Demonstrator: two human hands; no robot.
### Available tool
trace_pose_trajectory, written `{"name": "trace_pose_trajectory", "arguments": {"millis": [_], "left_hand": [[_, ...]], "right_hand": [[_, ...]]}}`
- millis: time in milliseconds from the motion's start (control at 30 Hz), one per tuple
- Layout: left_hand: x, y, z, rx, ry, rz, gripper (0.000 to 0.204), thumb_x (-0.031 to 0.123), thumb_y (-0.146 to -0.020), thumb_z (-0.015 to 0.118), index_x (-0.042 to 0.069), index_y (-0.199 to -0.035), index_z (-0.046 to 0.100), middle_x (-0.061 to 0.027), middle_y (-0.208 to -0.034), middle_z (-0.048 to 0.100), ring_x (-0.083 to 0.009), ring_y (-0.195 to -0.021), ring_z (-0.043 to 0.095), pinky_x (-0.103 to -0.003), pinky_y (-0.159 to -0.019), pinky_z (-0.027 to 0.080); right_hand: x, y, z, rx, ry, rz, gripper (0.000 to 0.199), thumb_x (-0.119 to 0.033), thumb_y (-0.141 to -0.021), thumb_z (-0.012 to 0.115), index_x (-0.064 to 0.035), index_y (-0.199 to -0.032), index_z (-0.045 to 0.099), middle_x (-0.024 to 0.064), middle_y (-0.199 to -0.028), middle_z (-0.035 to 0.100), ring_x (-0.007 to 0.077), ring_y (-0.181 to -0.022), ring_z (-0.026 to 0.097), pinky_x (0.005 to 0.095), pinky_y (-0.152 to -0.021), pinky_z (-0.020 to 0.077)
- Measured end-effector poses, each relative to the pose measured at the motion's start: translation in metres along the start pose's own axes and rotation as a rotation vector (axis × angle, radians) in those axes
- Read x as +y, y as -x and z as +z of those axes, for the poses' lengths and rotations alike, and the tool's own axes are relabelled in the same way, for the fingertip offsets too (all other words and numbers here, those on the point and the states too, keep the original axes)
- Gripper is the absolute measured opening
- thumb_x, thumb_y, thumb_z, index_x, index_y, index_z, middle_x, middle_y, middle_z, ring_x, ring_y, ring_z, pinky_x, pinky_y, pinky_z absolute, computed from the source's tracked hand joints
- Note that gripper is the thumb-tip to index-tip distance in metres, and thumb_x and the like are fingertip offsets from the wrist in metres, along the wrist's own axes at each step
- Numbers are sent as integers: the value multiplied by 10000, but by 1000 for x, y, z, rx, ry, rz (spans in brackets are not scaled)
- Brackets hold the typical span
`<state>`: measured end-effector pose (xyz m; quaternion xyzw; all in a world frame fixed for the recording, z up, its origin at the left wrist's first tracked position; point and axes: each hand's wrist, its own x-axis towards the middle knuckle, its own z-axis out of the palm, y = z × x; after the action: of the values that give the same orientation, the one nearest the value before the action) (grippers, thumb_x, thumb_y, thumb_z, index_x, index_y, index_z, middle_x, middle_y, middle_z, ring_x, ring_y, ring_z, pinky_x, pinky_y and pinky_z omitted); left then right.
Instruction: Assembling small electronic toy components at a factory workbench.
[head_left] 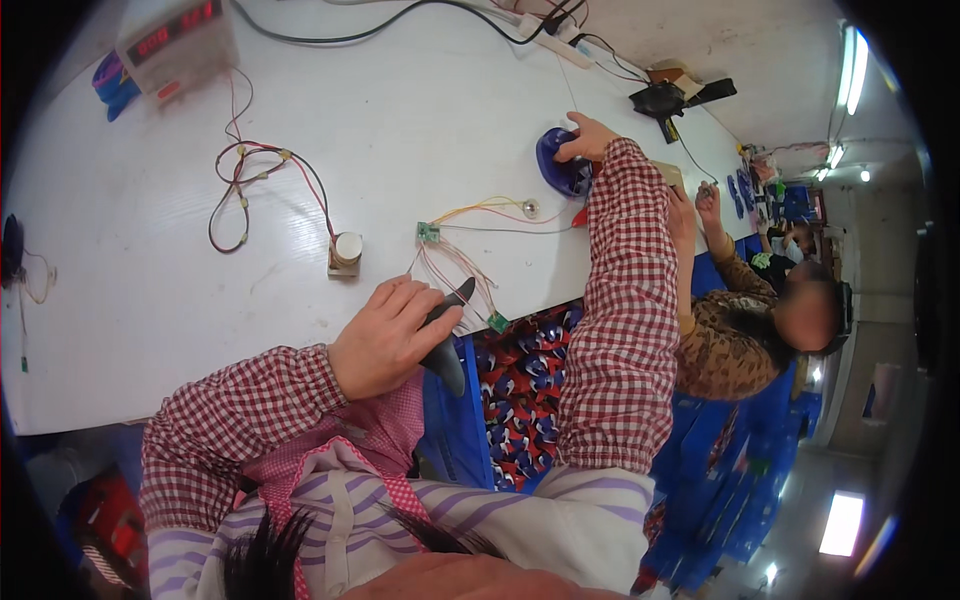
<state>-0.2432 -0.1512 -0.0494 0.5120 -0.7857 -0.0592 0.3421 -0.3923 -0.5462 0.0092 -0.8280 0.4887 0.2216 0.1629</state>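
Note:
My left hand [385,338] is closed round a dark grey, curved, fin-shaped piece [447,368] at the table's near edge. Its fingertips lie beside thin wires that run to a small green circuit board [428,232]. More thin wires lead from that board to a second green board [498,322] and to a small round part [530,209]. Farther right, my right hand [592,138] reaches out and grips a shiny dark blue rounded shell [562,165], thumb across it. Its other fingers are partly hidden. Something red shows beneath the right forearm.
A small block with a white round top [347,248] stands left of the boards, wired by looped cables [240,185] toward a box with a red display [180,45]. A power strip [550,38] lies at the back. Blue bins with red-blue parts [525,390] sit below; a co-worker [740,320] is at right.

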Motion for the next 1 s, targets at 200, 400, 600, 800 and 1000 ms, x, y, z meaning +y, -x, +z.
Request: {"name": "trace_pose_trajectory", "arguments": {"millis": [200,400,600,800,1000], "left_hand": [[2,-4,-3,64,10,-77,505,37,-662,636,36,-1150,505,-124,-1078,504,-269,-992,491,-404,-953,367],[2,-3,-5,79,-39,-113,581,58,-617,677,28,-1169,500,-124,-1070,516,-268,-981,500,-400,-936,381],[-3,-1,-7,115,148,-75,676,105,-573,735,24,-1198,492,-114,-1047,534,-272,-973,503,-376,-910,394],[23,5,-44,315,644,76,663,145,-605,770,27,-1195,492,-99,-1047,544,-263,-965,512,-347,-894,390],[51,71,-121,422,1248,-170,798,138,-564,775,10,-1268,421,-146,-1278,405,-275,-1115,482,-375,-960,408]], "right_hand": [[-19,0,-6,133,-207,-7,902,-452,-611,774,-28,-1319,410,175,-1262,510,300,-1117,534,416,-990,421],[-44,24,-11,202,-344,-13,723,-424,-663,766,-5,-1195,513,158,-1102,585,248,-960,609,323,-843,508],[-41,60,-11,198,-594,-143,513,-330,-739,747,18,-1078,583,134,-948,622,179,-785,610,212,-656,502],[-55,135,-14,334,-458,-217,348,-270,-769,732,4,-945,610,79,-793,609,118,-661,550,176,-561,433],[-75,223,-20,295,-497,-231,266,-243,-773,725,-41,-824,559,28,-669,546,86,-539,481,190,-474,384]]}}
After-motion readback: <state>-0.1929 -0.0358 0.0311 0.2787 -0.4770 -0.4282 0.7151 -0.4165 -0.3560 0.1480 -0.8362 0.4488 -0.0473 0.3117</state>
